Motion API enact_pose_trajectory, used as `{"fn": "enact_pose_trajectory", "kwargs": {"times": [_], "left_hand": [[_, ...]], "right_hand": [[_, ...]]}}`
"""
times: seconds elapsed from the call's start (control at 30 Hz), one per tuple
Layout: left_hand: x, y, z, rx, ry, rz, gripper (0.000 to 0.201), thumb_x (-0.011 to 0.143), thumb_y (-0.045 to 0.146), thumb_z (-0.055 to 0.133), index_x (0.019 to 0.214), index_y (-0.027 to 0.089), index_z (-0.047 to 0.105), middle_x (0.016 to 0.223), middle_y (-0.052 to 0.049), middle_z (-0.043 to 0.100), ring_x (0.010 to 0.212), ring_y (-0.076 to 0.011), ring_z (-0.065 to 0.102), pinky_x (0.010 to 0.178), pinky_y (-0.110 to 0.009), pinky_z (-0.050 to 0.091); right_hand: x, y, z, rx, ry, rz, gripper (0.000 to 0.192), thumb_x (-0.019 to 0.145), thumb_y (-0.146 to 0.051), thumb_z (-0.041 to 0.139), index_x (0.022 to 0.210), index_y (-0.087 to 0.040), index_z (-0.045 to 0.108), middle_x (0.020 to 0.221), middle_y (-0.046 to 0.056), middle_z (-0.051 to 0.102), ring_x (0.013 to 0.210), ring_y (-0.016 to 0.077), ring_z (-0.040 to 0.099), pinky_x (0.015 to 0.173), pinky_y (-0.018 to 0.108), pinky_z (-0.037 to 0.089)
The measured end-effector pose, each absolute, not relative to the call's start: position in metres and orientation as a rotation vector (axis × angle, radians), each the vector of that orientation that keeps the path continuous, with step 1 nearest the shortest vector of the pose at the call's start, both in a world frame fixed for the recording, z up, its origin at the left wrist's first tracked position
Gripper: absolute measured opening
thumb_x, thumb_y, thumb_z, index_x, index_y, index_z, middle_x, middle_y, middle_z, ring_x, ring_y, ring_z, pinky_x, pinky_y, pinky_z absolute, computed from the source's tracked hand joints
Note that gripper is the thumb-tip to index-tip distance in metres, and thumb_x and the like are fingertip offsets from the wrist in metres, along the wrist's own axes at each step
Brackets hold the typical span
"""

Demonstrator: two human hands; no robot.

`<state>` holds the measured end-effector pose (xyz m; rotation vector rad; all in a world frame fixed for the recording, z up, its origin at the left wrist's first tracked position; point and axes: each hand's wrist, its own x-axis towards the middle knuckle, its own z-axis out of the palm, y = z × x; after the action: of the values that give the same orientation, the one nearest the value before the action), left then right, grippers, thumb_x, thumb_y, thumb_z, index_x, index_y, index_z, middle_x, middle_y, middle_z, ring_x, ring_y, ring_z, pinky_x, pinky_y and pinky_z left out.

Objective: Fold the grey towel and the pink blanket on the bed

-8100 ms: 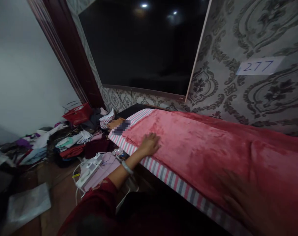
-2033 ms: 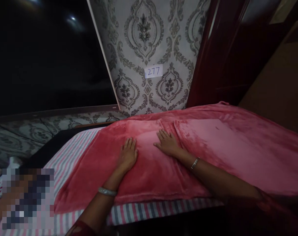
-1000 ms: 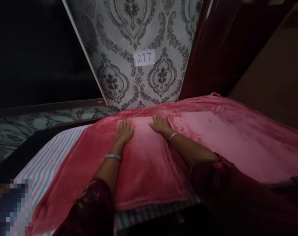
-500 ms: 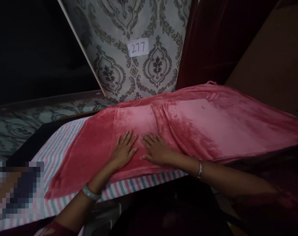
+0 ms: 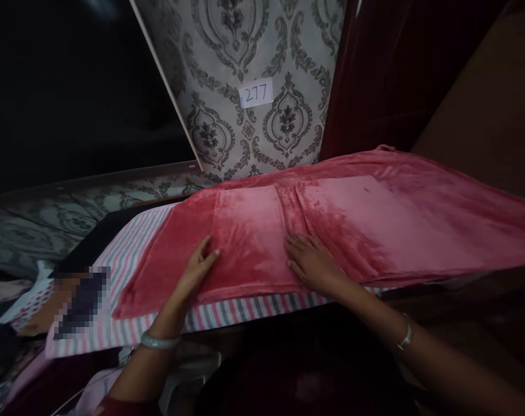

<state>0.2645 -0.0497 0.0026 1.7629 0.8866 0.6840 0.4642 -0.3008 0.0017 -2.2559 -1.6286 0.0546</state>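
Observation:
A plush pink-red blanket lies spread along a long surface, with a flat folded part on the left and a ridge of creases near its middle. My left hand rests on the darker left part, thumb and fingers apart, holding nothing. Right of it, my right hand lies on the blanket with outstretched fingers at the creases. Beneath the blanket is a striped white, pink and grey cloth, showing along the front and left. Each wrist wears a bangle.
A big dark screen stands at the back left. Behind the blanket is a patterned wall bearing a paper marked 277. A dark red glossy panel rises at the back right. Assorted cloths lie at the far left, beside a blurred patch.
My hands have moved apart: the right one slid rightward to the creases, the left one slightly left. The folded part's lighter area shows more fully. The view has shifted a little.

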Motion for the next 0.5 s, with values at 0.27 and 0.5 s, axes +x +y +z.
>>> {"fn": "enact_pose_trajectory", "kwargs": {"times": [0.27,0.5], "left_hand": [[0.235,-0.096,0.024,1.003,0.935,0.521,0.03,0.057,0.016,0.09,0.077,0.015,0.069,0.069,-0.002,0.072,0.069,-0.0194,0.072,0.065,-0.025,0.058],[0.254,-0.09,0.041,1.053,0.773,0.672,0.035,0.061,0.025,0.085,0.093,0.019,0.072,0.092,-0.006,0.077,0.096,-0.0254,0.074,0.083,-0.032,0.06]], "right_hand": [[0.381,-0.275,0.012,-1.861,-1.719,0.196,0.079,0.091,-0.035,0.064,0.159,-0.011,0.031,0.159,0.021,0.038,0.148,0.0316,0.035,0.12,0.052,0.033],[0.361,-0.233,0.014,-1.914,-1.55,0.094,0.085,0.085,-0.006,0.053,0.163,-0.019,0.022,0.159,0.017,0.039,0.144,0.0297,0.04,0.114,0.049,0.041]]}}
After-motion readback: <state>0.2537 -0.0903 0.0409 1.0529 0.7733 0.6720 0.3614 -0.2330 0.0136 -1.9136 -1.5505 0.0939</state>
